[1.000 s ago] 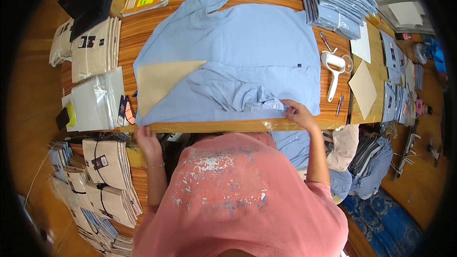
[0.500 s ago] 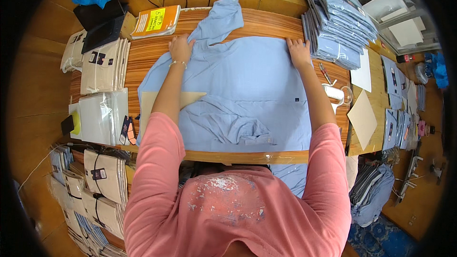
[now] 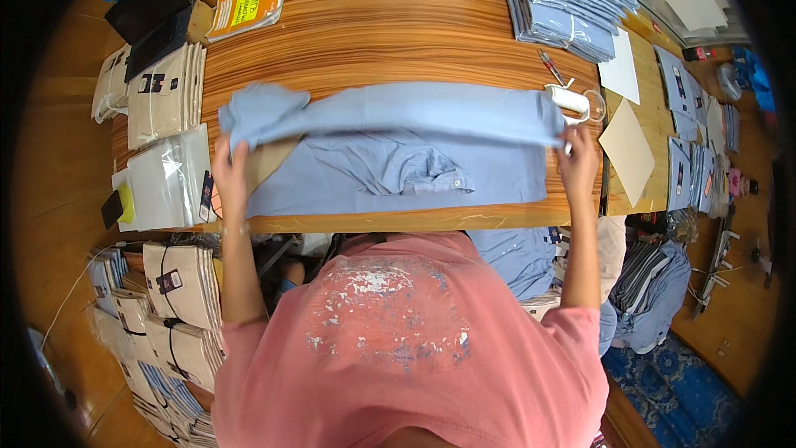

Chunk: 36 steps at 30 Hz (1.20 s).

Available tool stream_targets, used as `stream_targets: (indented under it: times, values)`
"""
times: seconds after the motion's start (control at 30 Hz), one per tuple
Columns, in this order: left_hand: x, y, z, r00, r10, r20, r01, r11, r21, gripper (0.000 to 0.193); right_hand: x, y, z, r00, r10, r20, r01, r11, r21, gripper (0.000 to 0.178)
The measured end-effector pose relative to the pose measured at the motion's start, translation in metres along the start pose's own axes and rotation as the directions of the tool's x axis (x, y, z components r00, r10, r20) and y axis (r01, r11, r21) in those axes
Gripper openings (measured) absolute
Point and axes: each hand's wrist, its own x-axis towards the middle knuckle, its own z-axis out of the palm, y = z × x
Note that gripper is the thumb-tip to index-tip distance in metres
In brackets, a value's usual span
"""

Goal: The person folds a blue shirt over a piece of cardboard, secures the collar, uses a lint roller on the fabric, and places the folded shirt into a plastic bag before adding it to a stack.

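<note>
A light blue shirt (image 3: 398, 195) lies lengthwise across the wooden table in front of me. Its far side is lifted and folded over toward me as a long band, blurred by motion. My right hand (image 3: 578, 156) pinches the band's right end, just off the shirt's edge. At the left end, beside a bunched sleeve, my left hand (image 3: 232, 172) grips the cloth with its thumb and fingers. Another sleeve with a buttoned cuff lies crumpled on the shirt's near half. Part of a tan cardboard sheet (image 3: 269, 158) shows between the band and the lower layer.
Bagged blue shirts (image 3: 564, 8) are stacked at the far right, near a white spool (image 3: 569, 98) and a small cutter (image 3: 551, 68). Packed beige garments (image 3: 166, 91), clear plastic bags (image 3: 170, 187) and an orange book (image 3: 247, 8) line the left side. A cardboard sheet (image 3: 628, 153) lies right.
Both hands have come toward me and moved apart, bringing the shirt's far side over toward its near half. The sleeve that stretched away at the far left has come near too.
</note>
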Motion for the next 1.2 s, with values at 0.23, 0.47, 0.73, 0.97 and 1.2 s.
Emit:
stream_targets:
  times: [0.23, 0.47, 0.73, 0.97, 1.2]
  values:
    - [-0.086, 0.004, 0.041, 0.934, 0.317, -0.162, -0.212, 0.862, 0.461, 0.036, -0.095, 0.057, 0.050, 0.924, 0.317, 0.214, -0.382, 0.751, 0.538, 0.018]
    - [-0.078, 0.027, 0.086, 0.684, 0.225, 0.694, -0.572, 0.756, 0.319, 0.018, -0.060, 0.049, 0.005, 0.964, 0.087, 0.253, -0.217, 0.806, 0.551, 0.020]
    - [-0.085, 0.050, 0.072, 0.698, 0.142, 0.702, -0.492, 0.807, 0.326, 0.010, -0.096, 0.065, 0.004, 0.901, 0.094, 0.424, -0.317, 0.809, 0.495, 0.018]
    - [-0.076, 0.028, 0.087, 0.599, -0.131, 0.790, -0.232, 0.916, 0.328, 0.022, -0.069, 0.063, 0.016, 0.872, 0.104, 0.478, -0.198, 0.968, 0.153, 0.018]
    - [-0.067, 0.002, 0.151, 0.800, 0.309, 0.514, -0.547, 0.727, 0.414, 0.038, -0.007, 0.016, 0.100, 0.995, -0.068, 0.072, 0.067, 0.998, 0.011, 0.034]
